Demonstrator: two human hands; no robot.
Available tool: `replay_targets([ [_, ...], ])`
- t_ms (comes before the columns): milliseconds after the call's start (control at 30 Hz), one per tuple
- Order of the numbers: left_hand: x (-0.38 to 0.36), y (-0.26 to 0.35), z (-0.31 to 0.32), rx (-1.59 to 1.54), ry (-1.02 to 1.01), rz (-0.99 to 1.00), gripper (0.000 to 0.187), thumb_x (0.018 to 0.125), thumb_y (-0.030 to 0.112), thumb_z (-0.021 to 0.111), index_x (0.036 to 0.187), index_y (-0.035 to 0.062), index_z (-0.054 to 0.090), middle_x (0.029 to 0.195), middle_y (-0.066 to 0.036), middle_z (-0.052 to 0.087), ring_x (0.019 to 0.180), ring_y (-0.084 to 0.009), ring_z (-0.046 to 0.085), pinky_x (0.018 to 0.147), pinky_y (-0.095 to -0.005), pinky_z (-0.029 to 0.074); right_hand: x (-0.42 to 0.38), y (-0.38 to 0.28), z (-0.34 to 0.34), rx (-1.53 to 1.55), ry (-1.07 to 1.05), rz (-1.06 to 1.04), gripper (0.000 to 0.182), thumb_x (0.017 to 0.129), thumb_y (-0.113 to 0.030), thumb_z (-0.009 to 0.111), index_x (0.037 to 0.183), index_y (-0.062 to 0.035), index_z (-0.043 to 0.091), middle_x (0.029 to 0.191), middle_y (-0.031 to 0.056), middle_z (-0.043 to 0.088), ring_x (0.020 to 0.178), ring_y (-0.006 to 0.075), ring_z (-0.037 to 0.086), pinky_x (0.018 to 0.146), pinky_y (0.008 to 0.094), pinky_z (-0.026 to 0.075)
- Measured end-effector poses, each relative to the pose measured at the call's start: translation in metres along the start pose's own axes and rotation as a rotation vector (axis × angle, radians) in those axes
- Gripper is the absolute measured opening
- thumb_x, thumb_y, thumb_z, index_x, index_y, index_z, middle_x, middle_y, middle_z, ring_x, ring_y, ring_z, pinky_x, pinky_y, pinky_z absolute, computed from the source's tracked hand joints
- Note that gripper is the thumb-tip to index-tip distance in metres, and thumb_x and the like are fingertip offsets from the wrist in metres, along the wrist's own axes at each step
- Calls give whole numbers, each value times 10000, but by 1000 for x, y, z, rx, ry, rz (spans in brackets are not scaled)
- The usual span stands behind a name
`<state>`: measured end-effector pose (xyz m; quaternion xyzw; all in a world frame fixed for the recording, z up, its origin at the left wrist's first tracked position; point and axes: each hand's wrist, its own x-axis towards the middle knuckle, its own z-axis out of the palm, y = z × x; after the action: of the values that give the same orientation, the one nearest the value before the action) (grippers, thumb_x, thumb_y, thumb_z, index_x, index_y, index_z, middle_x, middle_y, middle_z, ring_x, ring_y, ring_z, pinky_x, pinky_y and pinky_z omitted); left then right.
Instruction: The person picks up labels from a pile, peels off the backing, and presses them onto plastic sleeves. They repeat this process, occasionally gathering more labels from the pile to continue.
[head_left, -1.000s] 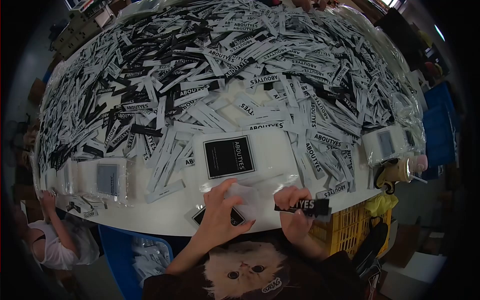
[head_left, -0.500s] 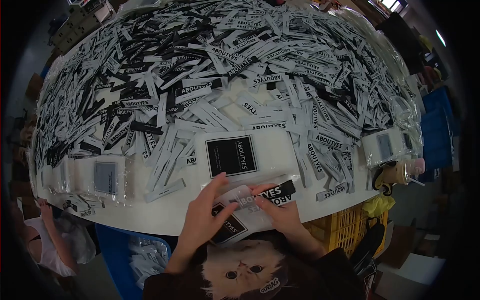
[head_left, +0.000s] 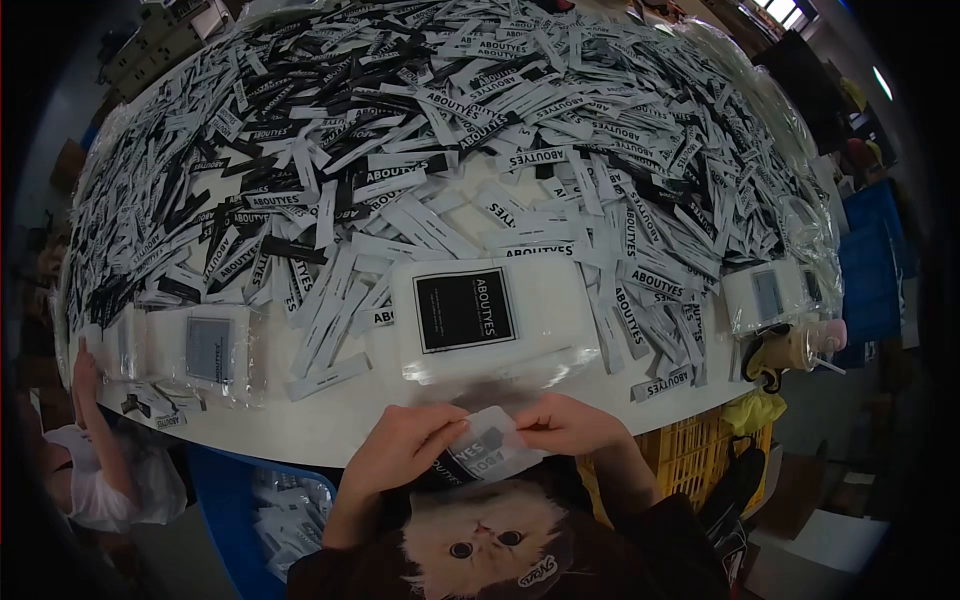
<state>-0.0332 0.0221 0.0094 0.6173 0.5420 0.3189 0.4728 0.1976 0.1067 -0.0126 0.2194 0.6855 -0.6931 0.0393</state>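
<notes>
At the near table edge, a translucent plastic pouch hangs between my two hands. Lettering shows through its frosted film, and part of a dark label is visible on it. My left hand pinches the pouch's upper left edge between thumb and fingers. On the opposite side, my right hand has its thumb and fingertips closed on the upper right edge. Just beyond both hands lies a stack of white pouches in clear film, with a black ABOUTYES label on top.
Black and white stick sachets cover much of the table. Wrapped packs sit at left, another pack at right beside a drink cup. Below are a blue bin and yellow crate. Another person's arm reaches in at left.
The black and white sachets that stuck out from my right hand no longer show there; lettering shows through the pouch. My hands have moved to pinch its top edge on both sides.
</notes>
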Motion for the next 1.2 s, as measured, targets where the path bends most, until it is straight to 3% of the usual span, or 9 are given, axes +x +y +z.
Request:
replay_targets([
  [233, -1, 7, -3, -43, 2, -82, 115, 820, 119, 627, 834, 5, 612, 671, -121, 584, 527, -244, 530, 524, -295, 434, 18, -10, 26, 244, 334, 73, 198, 828, -181, 640, 883, 9, 644, 684, 17, 604, 622, 56, 480, 558, 226, 398],
  [333, -1, 2, -2, -118, 110, -86, 146, 797, 128, 662, 807, -8, 611, 663, -121, 580, 518, -216, 517, 520, -289, 425, 19, -3, 25, 768, 524, -103, 175, 803, -160, 672, 830, 10, 642, 710, 25, 601, 652, 64, 495, 571, 221, 400],
  [400, 0, 1, 2, -144, 151, -97, 162, 786, 131, 677, 803, -15, 610, 662, -125, 577, 519, -206, 514, 519, -283, 423, 16, -10, 31, 266, 555, -303, 117, 815, -97, 651, 799, 18, 636, 705, 32, 580, 657, 72, 502, 568, 223, 393],
  [700, -7, -3, 9, -72, 192, 6, 171, 814, 130, 650, 880, -27, 627, 660, -54, 602, 593, -81, 522, 521, -256, 418, 24, -24, 38, 51, 593, -366, 89, 807, -67, 649, 797, 17, 623, 677, 61, 548, 595, 153, 511, 514, 268, 393],
  [800, -24, -20, -5, -308, 355, -178, 159, 809, 108, 640, 853, -45, 640, 646, -16, 613, 578, -71, 514, 514, -251, 418, 32, -28, 15, -116, 482, -377, 87, 791, -67, 660, 836, 8, 651, 718, 83, 603, 639, 162, 567, 558, 256, 429],
  [900, -78, -52, -46, -248, 435, -239, 140, 801, 92, 632, 783, -44, 662, 585, -11, 599, 580, -59, 511, 525, -236, 419, 38, -42, -39, -295, 750, -441, 103, 807, -90, 644, 850, 4, 646, 755, 81, 618, 675, 174, 576, 581, 262, 446],
  [1000, -126, -51, -83, -84, 84, -444, 127, 786, 94, 635, 750, -22, 674, 581, -51, 616, 567, -105, 565, 540, -247, 442, 62, -38, -106, -545, 1033, -322, 77, 781, -73, 628, 829, -14, 634, 801, 101, 618, 733, 245, 586, 621, 317, 463],
  [1067, -162, -71, -84, 643, -173, -900, 97, 765, 86, 646, 793, 0, 681, 659, -108, 652, 618, -181, 632, 567, -266, 472, 83, -26, -144, -774, 1060, -380, 176, 773, -28, 618, 948, -9, 618, 906, 97, 619, 856, 255, 584, 726, 338, 465],
  [1200, -185, -37, -70, 901, 225, -1004, 175, 754, 94, 664, 904, 3, 662, 736, -138, 663, 703, -243, 658, 615, -295, 495, 125, -3, -201, -1175, 1187, -400, 344, 711, -2, 586, 1052, -42, 576, 1057, 108, 567, 1032, 301, 506, 896, 405, 385],
])
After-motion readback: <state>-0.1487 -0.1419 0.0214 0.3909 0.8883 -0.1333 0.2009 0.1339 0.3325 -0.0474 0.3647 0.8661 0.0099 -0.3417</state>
